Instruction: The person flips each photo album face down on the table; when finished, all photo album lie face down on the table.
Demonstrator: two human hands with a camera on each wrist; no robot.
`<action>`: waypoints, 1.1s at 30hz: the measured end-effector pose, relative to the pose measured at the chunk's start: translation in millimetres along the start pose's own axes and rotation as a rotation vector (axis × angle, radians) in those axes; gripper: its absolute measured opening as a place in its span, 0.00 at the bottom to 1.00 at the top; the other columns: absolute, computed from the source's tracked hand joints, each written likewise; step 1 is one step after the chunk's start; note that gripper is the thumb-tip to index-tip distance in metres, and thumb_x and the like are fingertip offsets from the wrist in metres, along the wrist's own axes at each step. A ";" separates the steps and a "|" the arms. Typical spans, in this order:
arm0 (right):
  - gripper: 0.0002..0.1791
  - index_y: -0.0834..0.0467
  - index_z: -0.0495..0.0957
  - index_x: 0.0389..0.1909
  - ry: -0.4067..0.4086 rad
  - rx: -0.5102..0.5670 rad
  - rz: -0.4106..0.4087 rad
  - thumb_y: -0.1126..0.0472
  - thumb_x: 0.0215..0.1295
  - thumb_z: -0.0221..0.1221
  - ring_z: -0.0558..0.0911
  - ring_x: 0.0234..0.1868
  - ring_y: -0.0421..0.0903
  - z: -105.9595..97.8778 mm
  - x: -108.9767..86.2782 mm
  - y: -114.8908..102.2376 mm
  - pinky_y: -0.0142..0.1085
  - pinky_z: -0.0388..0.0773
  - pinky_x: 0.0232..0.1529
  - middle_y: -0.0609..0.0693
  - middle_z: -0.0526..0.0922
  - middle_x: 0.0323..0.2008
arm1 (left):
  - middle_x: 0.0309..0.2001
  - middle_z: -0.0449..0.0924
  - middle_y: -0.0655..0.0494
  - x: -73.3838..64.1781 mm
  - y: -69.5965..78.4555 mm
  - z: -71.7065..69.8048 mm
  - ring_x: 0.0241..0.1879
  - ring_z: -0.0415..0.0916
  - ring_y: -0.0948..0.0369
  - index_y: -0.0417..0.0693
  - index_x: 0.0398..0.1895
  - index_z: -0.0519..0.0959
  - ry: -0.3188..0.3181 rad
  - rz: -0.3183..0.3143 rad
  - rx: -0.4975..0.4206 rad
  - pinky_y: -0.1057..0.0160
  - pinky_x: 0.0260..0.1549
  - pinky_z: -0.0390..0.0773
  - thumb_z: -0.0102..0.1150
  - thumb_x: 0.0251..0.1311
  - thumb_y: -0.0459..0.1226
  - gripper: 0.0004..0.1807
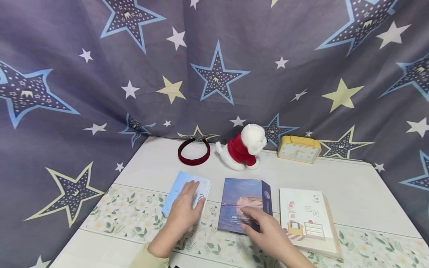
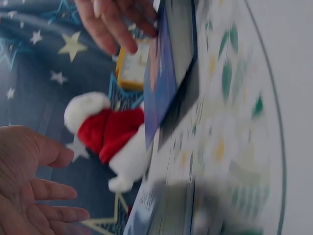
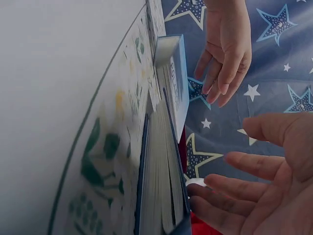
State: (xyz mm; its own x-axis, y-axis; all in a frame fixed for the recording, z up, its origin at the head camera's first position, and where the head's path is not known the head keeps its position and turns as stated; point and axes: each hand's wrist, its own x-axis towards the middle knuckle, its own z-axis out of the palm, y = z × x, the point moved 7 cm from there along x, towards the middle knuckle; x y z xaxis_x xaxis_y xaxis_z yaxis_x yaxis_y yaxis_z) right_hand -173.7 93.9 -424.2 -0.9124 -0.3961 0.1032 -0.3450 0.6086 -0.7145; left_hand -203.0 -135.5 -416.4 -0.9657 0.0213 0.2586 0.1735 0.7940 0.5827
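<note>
My left hand (image 1: 184, 212) hovers over a light blue book (image 1: 177, 188) with dark lettering, its fingers extended and relaxed. In the right wrist view, this light blue book (image 3: 180, 73) stands out from the table with a gap between it and that hand (image 3: 227, 54). Over the lower right of a dark blue photo album (image 1: 239, 190) with a sea-cliff cover is my right hand (image 1: 268, 232), fingers loosely bent and nothing held. The left wrist view shows the right fingertips close to the cover of the photo album (image 2: 161, 73), whose cover stands slightly raised.
A thick white book (image 1: 301, 203) with a room drawing lies right of the album. Behind are a dark red headband (image 1: 194, 161), a white plush dog (image 1: 253, 139) in a red top and a yellow alarm clock (image 1: 299, 149). A starry curtain (image 1: 214, 22) hangs behind the table.
</note>
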 end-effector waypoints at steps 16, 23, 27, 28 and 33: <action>0.27 0.62 0.70 0.65 -0.186 0.371 0.029 0.55 0.69 0.58 0.76 0.59 0.61 48.1 27.7 -12.2 0.49 0.76 0.55 0.63 0.73 0.62 | 0.72 0.48 0.27 2.6 -50.9 -0.1 0.71 0.47 0.34 0.29 0.73 0.53 -0.081 -0.088 0.095 0.38 0.66 0.53 0.61 0.63 0.42 0.43; 0.34 0.65 0.59 0.72 -0.294 0.538 0.046 0.55 0.71 0.56 0.68 0.65 0.66 73.2 41.3 -26.7 0.53 0.69 0.61 0.66 0.61 0.70 | 0.72 0.44 0.24 0.4 -52.7 9.3 0.71 0.46 0.32 0.27 0.72 0.53 -0.101 -0.031 0.194 0.33 0.61 0.58 0.63 0.61 0.48 0.48; 0.37 0.63 0.54 0.74 -0.290 0.673 0.163 0.56 0.71 0.56 0.63 0.68 0.66 88.9 46.5 -30.3 0.57 0.65 0.63 0.70 0.53 0.72 | 0.73 0.41 0.27 -1.0 -55.7 12.7 0.72 0.44 0.35 0.30 0.73 0.53 -0.124 -0.045 0.246 0.31 0.59 0.59 0.63 0.59 0.53 0.50; 0.37 0.64 0.53 0.74 -0.274 0.730 0.199 0.56 0.70 0.56 0.61 0.69 0.67 92.6 47.1 -31.1 0.58 0.64 0.63 0.72 0.51 0.72 | 0.74 0.40 0.27 -1.3 -56.5 12.6 0.72 0.44 0.35 0.30 0.73 0.53 -0.127 -0.051 0.253 0.31 0.59 0.59 0.64 0.58 0.53 0.51; 0.38 0.66 0.49 0.74 -0.183 1.043 0.328 0.56 0.70 0.52 0.56 0.70 0.68 107.2 48.7 -35.5 0.59 0.58 0.67 0.75 0.46 0.72 | 0.74 0.38 0.28 -2.4 -62.2 9.1 0.72 0.44 0.36 0.31 0.73 0.53 -0.140 -0.082 0.287 0.31 0.60 0.55 0.65 0.55 0.56 0.54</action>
State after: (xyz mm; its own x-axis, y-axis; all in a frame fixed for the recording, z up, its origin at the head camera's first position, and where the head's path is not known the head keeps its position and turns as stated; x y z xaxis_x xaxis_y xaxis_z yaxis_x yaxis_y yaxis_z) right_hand -182.3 -20.7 -468.0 -0.8496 -0.4697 -0.2399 0.3405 -0.1410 -0.9296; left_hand -213.2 -179.4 -460.2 -0.9949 0.0172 0.0999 0.0514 0.9349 0.3513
